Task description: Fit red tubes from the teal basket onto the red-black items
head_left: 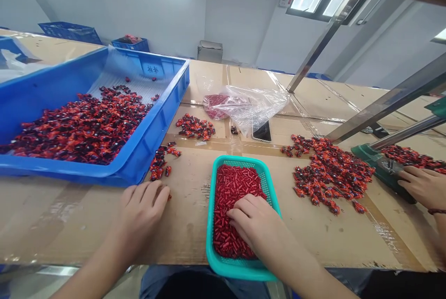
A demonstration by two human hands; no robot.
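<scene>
My right hand [256, 220] reaches into a green plastic basket [210, 224] filled with small dark-red tubes [226, 197]. Its fingers are bent and close together on the tubes; whatever is between the tips is hidden. My left hand [143, 204] rests on the cardboard-covered table, its fingers curled downward with the tips mostly out of sight. A bit of a red part peeks out beside its index finger. Just beyond that hand, by the blue tray's corner, lies a small pile of red-and-black parts [159, 162].
A big blue tray [153, 150] of red-and-black parts stands left. Another small pile [195, 127], a plastic bag [258, 101] and a phone [262, 131] lie ahead. A larger pile [334, 169] is right, near a co-worker's hand [423, 185] at a green hand press [379, 164].
</scene>
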